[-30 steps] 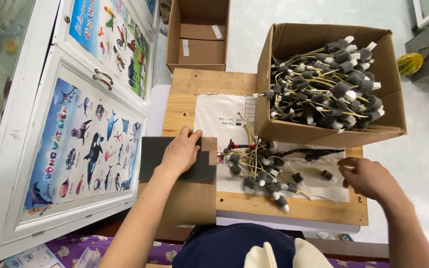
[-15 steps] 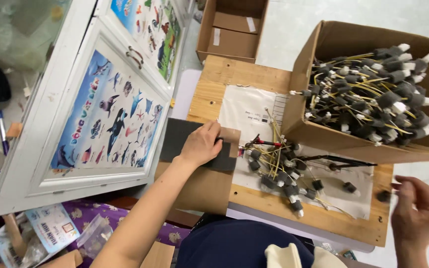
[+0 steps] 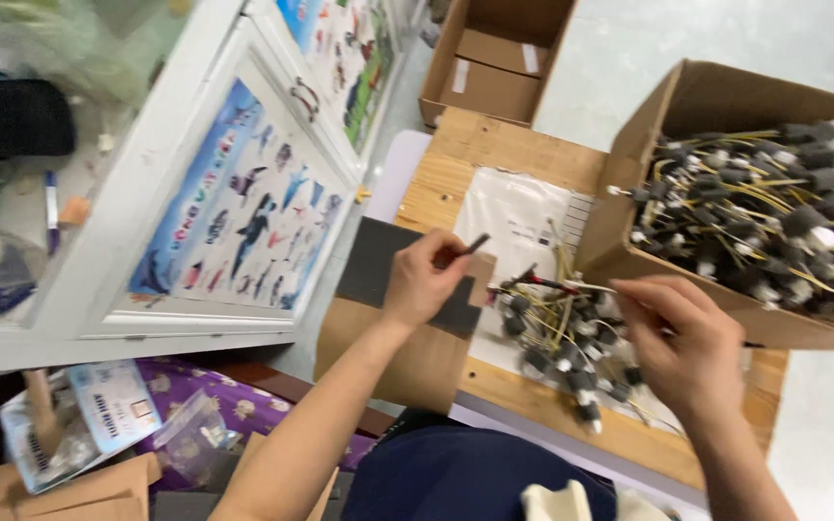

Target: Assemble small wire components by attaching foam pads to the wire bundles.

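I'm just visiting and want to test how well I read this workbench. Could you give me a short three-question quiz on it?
1. True or false: the left hand pinches a thin dark strip.
2. Where is the right hand? A) inside the big cardboard box B) over the pile of wired parts C) on the cabinet door
3. What colour are most wires in the big box?

Key: 1 true. 2 B. 3 yellow.
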